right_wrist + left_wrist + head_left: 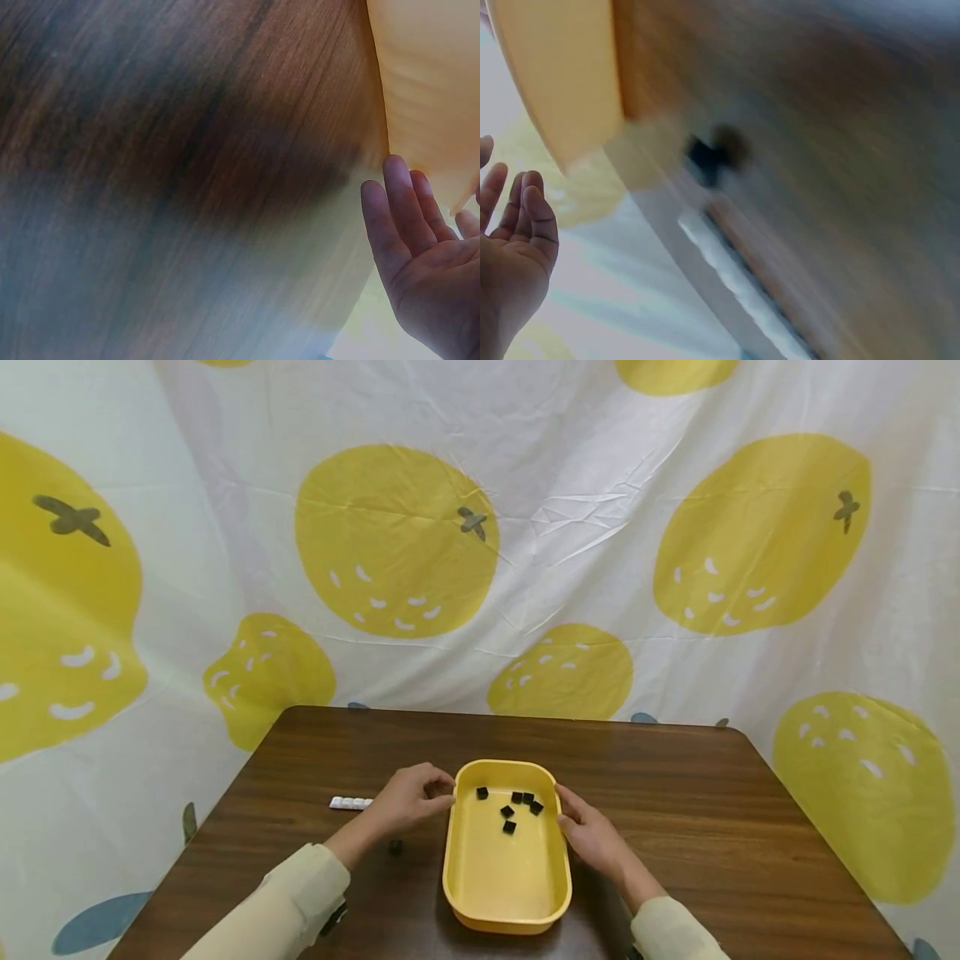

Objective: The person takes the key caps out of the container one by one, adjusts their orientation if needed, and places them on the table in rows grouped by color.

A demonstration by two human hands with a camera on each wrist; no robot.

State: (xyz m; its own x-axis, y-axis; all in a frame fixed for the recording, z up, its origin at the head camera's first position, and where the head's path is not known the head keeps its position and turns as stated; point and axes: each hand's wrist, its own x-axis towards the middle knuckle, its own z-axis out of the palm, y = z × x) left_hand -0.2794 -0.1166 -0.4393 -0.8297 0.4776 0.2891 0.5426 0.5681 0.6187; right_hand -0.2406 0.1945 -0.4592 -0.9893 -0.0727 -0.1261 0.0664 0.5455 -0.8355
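head: bright, even, fairly sharp; glare on curtain (577, 552) creases; soft shadow beside tray (506, 881) | left wrist: hazy, bench (840, 150) smeared, white strip (739, 283) blurred | right wrist: dim, pale glare low on the bench, dark shadow band above it

Blocks (507, 812) lay far back in the tray (506, 881), with a strip (350, 803) and another block (395, 847) left of it on the tabletop (660, 777).

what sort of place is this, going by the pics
Likely an indoor tabletop work spot, though the wider room is out of view: a lemon-print cloth hangs behind a wood-grain table, and a yellow tray holds small black pieces.
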